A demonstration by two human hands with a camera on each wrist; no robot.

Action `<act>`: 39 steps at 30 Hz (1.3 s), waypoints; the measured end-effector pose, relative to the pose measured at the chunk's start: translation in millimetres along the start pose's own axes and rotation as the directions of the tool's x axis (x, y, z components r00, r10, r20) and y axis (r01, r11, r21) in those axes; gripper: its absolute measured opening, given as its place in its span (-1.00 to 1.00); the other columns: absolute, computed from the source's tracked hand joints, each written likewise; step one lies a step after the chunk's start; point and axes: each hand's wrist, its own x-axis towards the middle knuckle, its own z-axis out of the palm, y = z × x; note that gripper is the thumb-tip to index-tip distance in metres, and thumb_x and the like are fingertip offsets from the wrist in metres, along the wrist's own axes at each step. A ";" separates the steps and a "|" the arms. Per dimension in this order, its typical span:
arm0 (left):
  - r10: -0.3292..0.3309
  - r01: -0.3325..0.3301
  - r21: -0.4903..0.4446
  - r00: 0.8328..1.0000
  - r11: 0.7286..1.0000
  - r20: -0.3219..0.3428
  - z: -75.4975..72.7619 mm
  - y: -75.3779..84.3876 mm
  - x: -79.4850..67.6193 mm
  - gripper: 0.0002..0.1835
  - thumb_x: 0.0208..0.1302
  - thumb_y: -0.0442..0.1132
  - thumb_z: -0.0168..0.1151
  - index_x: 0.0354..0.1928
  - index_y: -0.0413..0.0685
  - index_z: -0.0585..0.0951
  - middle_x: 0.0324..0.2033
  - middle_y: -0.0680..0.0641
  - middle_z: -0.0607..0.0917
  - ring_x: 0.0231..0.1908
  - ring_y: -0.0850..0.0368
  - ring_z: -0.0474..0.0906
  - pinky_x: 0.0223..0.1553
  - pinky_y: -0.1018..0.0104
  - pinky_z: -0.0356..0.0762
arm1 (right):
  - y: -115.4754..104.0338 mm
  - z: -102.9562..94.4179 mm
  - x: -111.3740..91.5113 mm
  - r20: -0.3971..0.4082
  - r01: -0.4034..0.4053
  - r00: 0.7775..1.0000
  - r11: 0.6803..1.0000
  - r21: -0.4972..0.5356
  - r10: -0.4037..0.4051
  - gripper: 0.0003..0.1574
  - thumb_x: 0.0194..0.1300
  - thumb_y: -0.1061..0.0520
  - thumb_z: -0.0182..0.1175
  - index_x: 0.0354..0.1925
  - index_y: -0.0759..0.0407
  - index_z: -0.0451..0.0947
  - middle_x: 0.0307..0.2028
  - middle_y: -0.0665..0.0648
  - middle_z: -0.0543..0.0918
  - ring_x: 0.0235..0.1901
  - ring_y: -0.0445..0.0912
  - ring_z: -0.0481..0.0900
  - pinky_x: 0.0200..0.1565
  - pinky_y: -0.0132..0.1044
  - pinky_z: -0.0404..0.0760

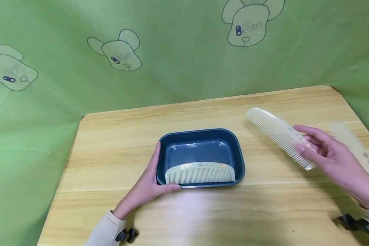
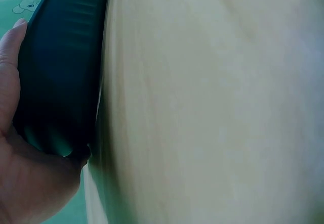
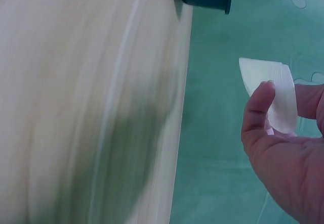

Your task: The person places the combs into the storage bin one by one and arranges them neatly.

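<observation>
A dark blue rectangular tub [image 1: 200,133] stands on the table, and a pale comb [image 1: 200,174] leans inside along its near wall, teeth downward. My left hand [image 1: 149,182] braces the tub's near left corner, thumb straight along the front wall and fingers along the left side. In the left wrist view the thumb lies flat on the tub wall [image 2: 63,67]. To the right of the tub, my right hand [image 1: 329,152] pinches a second pale comb [image 1: 273,131] by its near end, above the table. The right wrist view shows this comb [image 3: 278,92] between thumb and fingers.
Another pale comb [image 1: 350,140] lies at the table's right side, partly hidden by the right hand and forearm. The wood-grain table [image 1: 110,153] has green cloth [image 1: 178,68] with printed animal heads behind it and at both sides.
</observation>
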 end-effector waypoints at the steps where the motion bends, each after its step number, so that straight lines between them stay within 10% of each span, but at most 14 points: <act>1: -0.001 0.001 0.001 1.000 1.000 0.002 0.5 0.0 -0.3 0.55 0.15 -0.01 0.75 0.78 0.40 -0.36 0.74 0.19 -0.27 0.70 0.04 -0.27 0.59 -0.31 -0.13 | -1.4 1.7 -0.2 0.012 0.008 1.000 1.000 -0.009 -0.008 -0.21 0.61 0.32 0.24 0.65 -0.09 0.37 -0.09 -0.03 0.59 -0.31 -0.18 0.52 -0.40 -0.38 0.55; 16: 0.004 -0.004 0.001 1.000 1.000 -0.008 0.5 -0.4 -0.3 0.55 0.12 0.00 0.76 0.77 0.49 -0.35 0.74 0.19 -0.24 0.69 0.04 -0.24 0.59 -0.32 -0.12 | -26.4 33.8 10.7 0.174 0.084 0.981 0.996 0.016 -0.085 -0.22 0.64 0.28 0.23 0.68 -0.02 0.31 0.10 0.06 0.65 -0.16 -0.10 0.62 -0.32 -0.33 0.68; 39: -0.015 0.015 0.005 1.000 1.000 -0.014 -0.6 0.5 -1.7 0.53 0.14 0.04 0.75 0.77 0.49 -0.35 0.74 0.19 -0.26 0.69 0.02 -0.25 0.59 -0.33 -0.14 | -65.8 79.4 18.1 0.436 0.165 0.883 0.984 0.066 -0.177 -0.40 0.75 0.12 0.10 0.62 -0.16 0.40 0.46 0.04 0.53 0.28 -0.13 0.57 0.16 -0.40 0.61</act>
